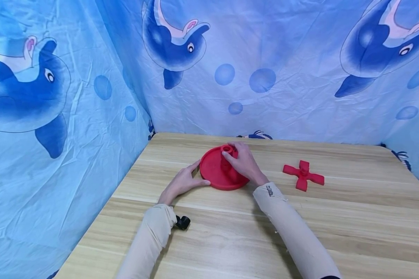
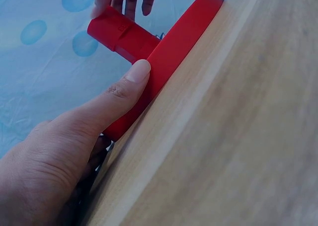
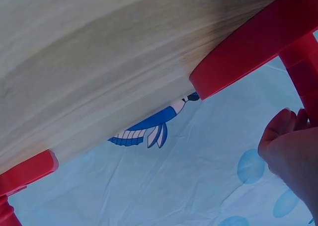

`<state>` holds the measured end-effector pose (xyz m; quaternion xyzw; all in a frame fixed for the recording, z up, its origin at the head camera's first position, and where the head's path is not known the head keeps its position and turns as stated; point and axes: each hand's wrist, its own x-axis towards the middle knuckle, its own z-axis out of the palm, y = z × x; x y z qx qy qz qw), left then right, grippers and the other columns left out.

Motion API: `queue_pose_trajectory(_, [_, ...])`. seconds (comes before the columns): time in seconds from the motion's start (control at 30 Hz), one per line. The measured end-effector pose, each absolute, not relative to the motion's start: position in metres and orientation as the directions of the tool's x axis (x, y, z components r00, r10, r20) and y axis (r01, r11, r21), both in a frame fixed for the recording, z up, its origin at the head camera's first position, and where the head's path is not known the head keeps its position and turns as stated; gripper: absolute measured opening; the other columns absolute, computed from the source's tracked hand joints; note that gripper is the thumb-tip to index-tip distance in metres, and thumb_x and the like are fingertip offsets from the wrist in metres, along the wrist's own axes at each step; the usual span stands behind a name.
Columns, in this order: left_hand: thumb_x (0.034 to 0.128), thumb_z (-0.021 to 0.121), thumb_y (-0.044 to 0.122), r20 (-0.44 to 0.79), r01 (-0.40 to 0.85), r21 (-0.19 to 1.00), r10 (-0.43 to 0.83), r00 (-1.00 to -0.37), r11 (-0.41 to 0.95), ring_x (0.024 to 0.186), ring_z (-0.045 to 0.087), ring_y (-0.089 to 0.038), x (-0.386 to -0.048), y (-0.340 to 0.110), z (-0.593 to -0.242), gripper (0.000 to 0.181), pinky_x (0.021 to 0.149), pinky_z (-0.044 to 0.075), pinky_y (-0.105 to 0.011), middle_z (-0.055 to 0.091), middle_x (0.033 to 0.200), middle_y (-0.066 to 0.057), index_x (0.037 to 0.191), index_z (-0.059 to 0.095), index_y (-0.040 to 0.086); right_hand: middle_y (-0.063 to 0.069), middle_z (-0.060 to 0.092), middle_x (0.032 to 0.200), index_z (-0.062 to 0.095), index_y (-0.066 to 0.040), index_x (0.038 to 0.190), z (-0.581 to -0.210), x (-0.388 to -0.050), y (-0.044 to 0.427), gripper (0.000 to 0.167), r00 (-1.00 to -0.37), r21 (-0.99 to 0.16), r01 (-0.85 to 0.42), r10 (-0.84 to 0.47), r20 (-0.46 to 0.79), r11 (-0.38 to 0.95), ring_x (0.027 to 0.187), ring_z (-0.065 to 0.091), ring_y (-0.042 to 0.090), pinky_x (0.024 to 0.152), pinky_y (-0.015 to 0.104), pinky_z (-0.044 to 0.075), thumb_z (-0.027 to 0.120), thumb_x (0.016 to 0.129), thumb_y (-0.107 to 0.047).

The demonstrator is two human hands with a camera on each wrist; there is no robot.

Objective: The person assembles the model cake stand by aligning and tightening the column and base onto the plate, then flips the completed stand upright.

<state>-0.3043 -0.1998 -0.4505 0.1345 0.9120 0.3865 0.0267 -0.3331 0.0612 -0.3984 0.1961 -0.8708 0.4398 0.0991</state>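
A red round tray-like base point(image 1: 209, 168) with a low rim lies flat on the wooden table. From it rises an upright red hollow post point(image 1: 225, 159), open at the top. My left hand point(image 1: 183, 181) holds the base's near-left rim, thumb on one side and fingers spread round the other; in the left wrist view the thumb presses the rim point(image 2: 174, 47). My right hand point(image 1: 244, 162) grips the post near its top, with fingers behind it. In the right wrist view, curled fingers are at the post point(image 3: 302, 74); their full contact is partly hidden.
To the right, a red cross-shaped piece point(image 1: 303, 176) with a central stub lies on the table point(image 1: 223, 244). A small black object point(image 1: 183, 223) is by the left cuff. Blue dolphin-print cloth point(image 1: 237, 50) hangs behind and at the left.
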Motion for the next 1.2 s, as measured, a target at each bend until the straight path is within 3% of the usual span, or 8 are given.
queue_pose_trajectory(0.67, [0.0784,0.083,0.064,0.051,0.218,0.718,0.262,-0.964,0.661,0.149,0.034,-0.028,-0.3051,-0.2003,-0.4514,0.107,0.118,0.033,-0.054,0.039,0.163,-0.006,0.165,0.032,0.026,0.018,0.054,0.141,0.052,0.000,0.148,-0.3993,-0.3336,0.0595,0.056,-0.903,-0.719,-0.429,-0.251,0.348,0.547,0.134,0.044,0.034,0.101,0.052,0.052,0.070,0.100,-0.023])
queue_pose_trajectory(0.97, [0.0784,0.083,0.063,0.061,0.228,0.708,0.263,-0.963,0.669,0.148,0.036,-0.028,-0.3050,-0.1998,-0.4505,0.107,0.117,0.035,-0.053,0.040,0.162,-0.007,0.164,0.032,0.025,0.017,0.056,0.139,0.054,-0.001,0.147,-0.3992,-0.3335,0.0598,0.049,-0.879,-0.702,-0.477,-0.287,0.381,0.529,0.133,0.045,0.034,0.106,0.051,0.047,0.065,0.102,-0.016])
queue_pose_trajectory(1.2, [0.0771,0.083,0.065,0.061,0.225,0.702,0.257,-0.964,0.676,0.148,0.036,-0.029,-0.3042,-0.1997,-0.4499,0.109,0.117,0.035,-0.053,0.041,0.162,-0.007,0.164,0.032,0.024,0.017,0.053,0.141,0.051,-0.003,0.148,-0.3982,-0.3315,0.0594,0.055,-0.902,-0.730,-0.431,-0.263,0.342,0.530,0.134,0.044,0.033,0.101,0.052,0.052,0.069,0.100,-0.022])
